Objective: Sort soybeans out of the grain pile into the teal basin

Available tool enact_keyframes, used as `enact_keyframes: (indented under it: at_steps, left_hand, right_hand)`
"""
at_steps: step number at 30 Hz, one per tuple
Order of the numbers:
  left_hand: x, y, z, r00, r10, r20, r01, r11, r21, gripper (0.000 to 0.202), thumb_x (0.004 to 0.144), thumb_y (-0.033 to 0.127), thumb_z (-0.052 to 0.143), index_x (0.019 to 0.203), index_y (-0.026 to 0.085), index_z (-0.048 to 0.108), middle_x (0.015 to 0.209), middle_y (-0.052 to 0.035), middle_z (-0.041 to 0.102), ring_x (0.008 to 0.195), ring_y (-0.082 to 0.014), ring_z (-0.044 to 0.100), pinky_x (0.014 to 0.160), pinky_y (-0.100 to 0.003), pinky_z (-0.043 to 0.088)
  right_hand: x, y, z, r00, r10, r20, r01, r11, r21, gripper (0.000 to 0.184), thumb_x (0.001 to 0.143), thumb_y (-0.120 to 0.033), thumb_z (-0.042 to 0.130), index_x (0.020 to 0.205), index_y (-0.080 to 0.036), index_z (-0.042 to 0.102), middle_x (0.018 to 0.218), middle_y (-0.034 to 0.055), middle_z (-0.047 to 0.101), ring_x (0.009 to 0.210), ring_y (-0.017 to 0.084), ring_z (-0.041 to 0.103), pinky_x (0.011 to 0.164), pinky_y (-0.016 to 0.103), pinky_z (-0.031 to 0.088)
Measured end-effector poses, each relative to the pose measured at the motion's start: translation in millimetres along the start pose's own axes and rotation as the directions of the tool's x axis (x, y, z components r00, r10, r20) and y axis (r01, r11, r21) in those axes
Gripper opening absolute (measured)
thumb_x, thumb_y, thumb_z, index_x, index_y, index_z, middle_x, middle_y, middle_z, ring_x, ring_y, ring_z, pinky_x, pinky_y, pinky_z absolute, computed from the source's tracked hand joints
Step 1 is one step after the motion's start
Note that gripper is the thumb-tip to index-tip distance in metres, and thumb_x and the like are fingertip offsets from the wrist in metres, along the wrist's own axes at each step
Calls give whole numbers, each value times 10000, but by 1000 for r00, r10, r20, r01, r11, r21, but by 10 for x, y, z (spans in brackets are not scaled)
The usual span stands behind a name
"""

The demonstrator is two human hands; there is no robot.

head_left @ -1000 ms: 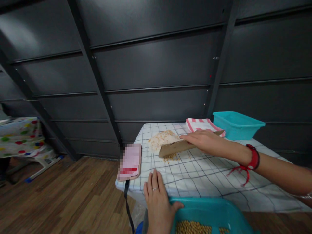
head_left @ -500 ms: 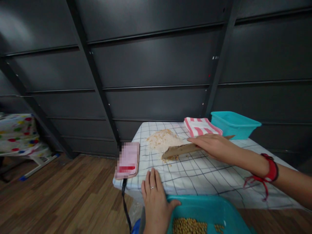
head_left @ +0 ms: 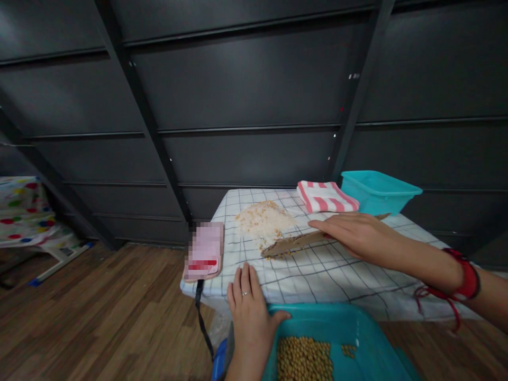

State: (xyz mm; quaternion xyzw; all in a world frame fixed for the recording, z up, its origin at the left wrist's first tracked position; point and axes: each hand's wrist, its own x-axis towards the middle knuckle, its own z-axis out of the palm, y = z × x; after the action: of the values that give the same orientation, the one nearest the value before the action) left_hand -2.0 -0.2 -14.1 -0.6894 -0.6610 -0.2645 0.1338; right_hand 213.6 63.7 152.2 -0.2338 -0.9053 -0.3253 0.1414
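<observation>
The cardboard strip was tilted at the near right of the heap of white grains, its ragged end just beside the heap's edge. The right hand, a red bracelet on its wrist, had hold of the strip to the right of the heap, its fingers nearly straight and together over the top; its thumb was hidden, so I could not tell how tightly it gripped. Yellow bits were strewn over the heap, with a few below the strip. Nearer the wearer than the heap, the left hand lay open and gripped nothing, fingers on the checked tablecloth, thumb out over the rim of a teal tub with round tan beans in it. Beyond the heap to the right were a folded striped towel and a turquoise tub; left of the heap and nearer lay a flat pink object, partly pixelated
</observation>
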Motion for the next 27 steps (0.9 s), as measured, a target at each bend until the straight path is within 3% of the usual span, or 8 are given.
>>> enact_keyframes:
  at_steps: [16, 27]
  left_hand:
    - [22, 27, -42, 1000, -11, -12, 12, 1000, 22, 1012, 499, 479, 673, 1279, 81, 166, 1265, -189, 393, 1168, -333, 310, 930, -527, 270]
    - [8, -2, -24, 999, -2, 36, 2, 1000, 6, 1031, 498, 488, 670, 1288, 84, 145, 1293, -186, 357, 1187, -340, 279, 935, -534, 267]
  right_hand:
    - [-7, -68, -82, 1000, -22, 16, 22, 1000, -7, 404, 727, 32, 269, 1035, -129, 476, 827, 56, 633, 716, 140, 583, 640, 269, 448]
    - [4, -80, -108, 1000, -12, 16, 12, 1000, -19, 400, 727, 24, 282, 1047, -121, 472, 834, 61, 630, 734, 150, 580, 661, 280, 440]
